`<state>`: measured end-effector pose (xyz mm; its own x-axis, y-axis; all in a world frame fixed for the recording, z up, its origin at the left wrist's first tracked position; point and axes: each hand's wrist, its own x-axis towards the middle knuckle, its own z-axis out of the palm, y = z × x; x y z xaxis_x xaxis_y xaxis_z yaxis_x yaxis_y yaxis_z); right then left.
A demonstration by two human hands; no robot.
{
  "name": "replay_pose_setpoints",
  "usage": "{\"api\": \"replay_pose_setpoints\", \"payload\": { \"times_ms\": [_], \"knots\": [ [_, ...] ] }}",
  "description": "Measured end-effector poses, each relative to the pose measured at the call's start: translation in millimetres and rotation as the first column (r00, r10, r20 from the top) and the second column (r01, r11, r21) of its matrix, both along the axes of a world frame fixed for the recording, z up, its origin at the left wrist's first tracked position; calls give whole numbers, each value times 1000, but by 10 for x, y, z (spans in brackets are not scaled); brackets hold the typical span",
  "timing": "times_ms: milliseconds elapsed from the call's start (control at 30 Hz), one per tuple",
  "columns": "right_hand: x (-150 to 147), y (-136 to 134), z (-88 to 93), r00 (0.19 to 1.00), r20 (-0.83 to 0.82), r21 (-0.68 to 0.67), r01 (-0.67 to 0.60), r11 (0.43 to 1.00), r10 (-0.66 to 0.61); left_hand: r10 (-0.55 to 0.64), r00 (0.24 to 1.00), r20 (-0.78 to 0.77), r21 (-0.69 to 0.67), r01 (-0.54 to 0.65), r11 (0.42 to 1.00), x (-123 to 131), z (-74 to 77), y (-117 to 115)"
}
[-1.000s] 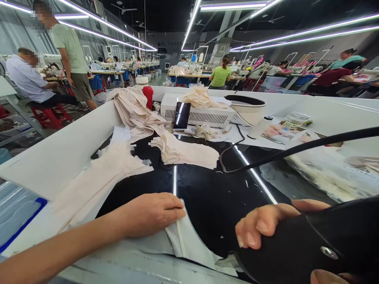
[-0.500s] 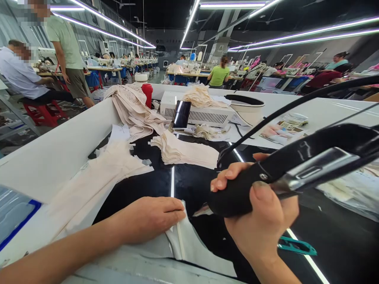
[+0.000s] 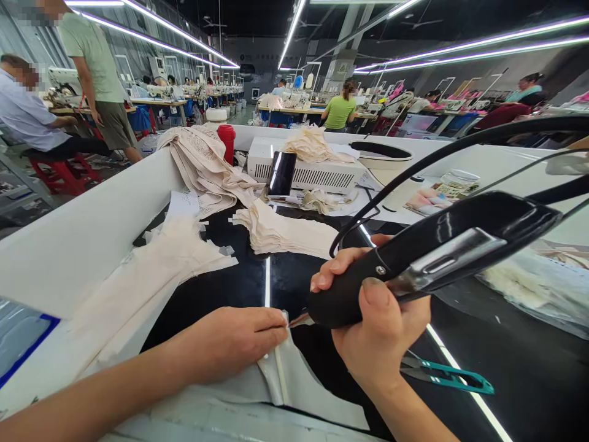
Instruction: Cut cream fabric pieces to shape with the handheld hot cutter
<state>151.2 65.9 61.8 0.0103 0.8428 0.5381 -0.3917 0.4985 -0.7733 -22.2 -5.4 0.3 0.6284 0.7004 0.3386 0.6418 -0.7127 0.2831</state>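
My left hand [image 3: 239,334] pinches the top of a pale grey-white cut fabric piece [image 3: 306,383], fingers pressed together at its narrow tip. My right hand [image 3: 372,313] is wrapped round a thick black corded hand tool [image 3: 442,245] with a shiny metal lever on its side. The tool's narrow tip [image 3: 300,319] points left and sits at my left fingertips by the fabric edge; whether it touches the cloth I cannot tell. Beside my right wrist lies a pair of teal thread snips [image 3: 455,374] on the black table top [image 3: 221,307].
A stack of cream fabric pieces [image 3: 289,230] lies ahead, with a longer cream piece [image 3: 170,258] to the left. Behind stand a white vented box [image 3: 322,175], a phone [image 3: 281,175] and a red bottle [image 3: 226,144]. A white side wall [image 3: 92,245] borders the left. Cables arch at right.
My right hand has brought the black tool left, so its tip now meets my left fingertips. More of the teal snips shows. My left hand keeps its pinch on the fabric.
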Motion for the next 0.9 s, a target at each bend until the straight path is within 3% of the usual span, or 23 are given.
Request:
{"api": "replay_pose_setpoints", "payload": {
  "times_ms": [500,900],
  "knots": [
    [66,-139,16,999,-6,1,-47,999,47,-1,1000,-21,8,1,1000,-20,33,-4],
    [76,-118,5,998,-66,22,11,1000,-9,-1,998,-70,74,6,997,-71,17,1]
  ]
}}
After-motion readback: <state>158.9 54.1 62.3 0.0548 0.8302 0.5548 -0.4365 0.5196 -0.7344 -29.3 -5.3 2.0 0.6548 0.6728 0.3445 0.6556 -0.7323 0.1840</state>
